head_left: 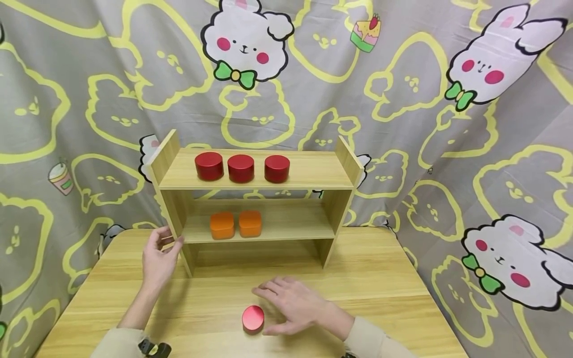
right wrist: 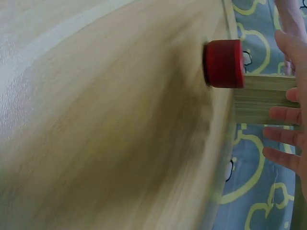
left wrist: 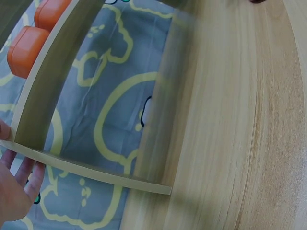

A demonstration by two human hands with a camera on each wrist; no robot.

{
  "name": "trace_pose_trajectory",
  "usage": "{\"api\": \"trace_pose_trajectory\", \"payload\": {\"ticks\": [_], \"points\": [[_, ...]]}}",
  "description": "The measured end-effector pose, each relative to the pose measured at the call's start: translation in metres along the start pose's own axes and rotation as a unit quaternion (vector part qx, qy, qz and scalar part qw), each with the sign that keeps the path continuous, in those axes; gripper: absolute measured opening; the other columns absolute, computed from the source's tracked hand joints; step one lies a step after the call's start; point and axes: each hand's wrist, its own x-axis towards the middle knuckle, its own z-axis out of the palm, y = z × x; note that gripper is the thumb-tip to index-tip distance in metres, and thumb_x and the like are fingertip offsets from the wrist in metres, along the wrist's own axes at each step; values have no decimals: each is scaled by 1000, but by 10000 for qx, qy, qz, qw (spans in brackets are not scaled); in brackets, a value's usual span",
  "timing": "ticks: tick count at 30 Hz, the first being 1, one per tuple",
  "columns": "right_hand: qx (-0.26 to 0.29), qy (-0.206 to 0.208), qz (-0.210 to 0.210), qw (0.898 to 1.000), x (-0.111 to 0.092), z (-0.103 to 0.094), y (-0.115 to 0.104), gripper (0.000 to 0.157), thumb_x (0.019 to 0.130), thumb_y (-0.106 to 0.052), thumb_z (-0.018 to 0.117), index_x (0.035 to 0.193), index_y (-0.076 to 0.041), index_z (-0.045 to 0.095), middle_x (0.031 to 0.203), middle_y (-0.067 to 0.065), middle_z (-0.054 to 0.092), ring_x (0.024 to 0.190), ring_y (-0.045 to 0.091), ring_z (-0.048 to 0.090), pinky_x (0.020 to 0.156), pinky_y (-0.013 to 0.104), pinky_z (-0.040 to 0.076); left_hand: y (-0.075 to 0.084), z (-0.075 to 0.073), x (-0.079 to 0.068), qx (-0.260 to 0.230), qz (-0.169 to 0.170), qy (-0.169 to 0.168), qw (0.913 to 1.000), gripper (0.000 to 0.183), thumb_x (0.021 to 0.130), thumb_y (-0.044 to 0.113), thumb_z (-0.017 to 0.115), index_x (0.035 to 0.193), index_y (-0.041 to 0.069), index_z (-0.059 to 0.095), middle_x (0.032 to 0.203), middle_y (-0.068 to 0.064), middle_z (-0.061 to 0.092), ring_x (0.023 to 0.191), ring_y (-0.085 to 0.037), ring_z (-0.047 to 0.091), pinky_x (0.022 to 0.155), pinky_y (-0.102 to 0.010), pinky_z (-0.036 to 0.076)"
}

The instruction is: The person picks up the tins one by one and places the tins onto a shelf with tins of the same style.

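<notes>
A small wooden shelf (head_left: 264, 238) stands on the table. My left hand (head_left: 159, 257) holds its left side panel at the height of the middle board. In the left wrist view the thumb lies on one side of the panel (left wrist: 91, 170) and the fingers (left wrist: 34, 179) on the other. My right hand (head_left: 293, 306) is spread over the table in front of the shelf, holding nothing. Just beside it, between thumb and fingertips, a round red tin (head_left: 252, 319) rests on the table. The right wrist view shows this tin (right wrist: 224, 63) apart from the fingers (right wrist: 280, 135).
Three red tins (head_left: 240, 168) stand in a row on the top board, left of its middle. Two orange rounded-square tins (head_left: 249, 223) sit on the middle board. A patterned curtain (head_left: 331, 99) hangs behind the table (head_left: 380, 278) and along its sides.
</notes>
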Motion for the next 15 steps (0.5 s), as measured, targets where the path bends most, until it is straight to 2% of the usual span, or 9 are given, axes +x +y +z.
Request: {"api": "trace_pose_trajectory", "payload": {"ticks": [5,9,15], "points": [[108,-375,81,9992,3,10,-3,89,96,-80,46,161,-20,41,148,-4,60,129,12,62,105,30,57,-1,0,0,-16,19,-6,10000,35,97,2,72,129,-2,59,102,24,57,93,11,59,79,-1,52],[344,-711,198,9967,5,18,-5,88,97,-81,43,162,-22,39,149,-4,59,133,14,60,108,33,56,-1,1,-1,-6,15,13,10000,34,97,1,71,129,-2,60,102,24,57,94,12,59,79,-1,52],[294,-818,173,9961,7,26,-7,86,97,-81,43,160,-23,42,145,-8,61,132,12,61,108,34,56,0,1,-2,45,-7,26,10000,33,98,2,70,129,-2,59,103,24,57,95,11,59,80,-1,52]]}}
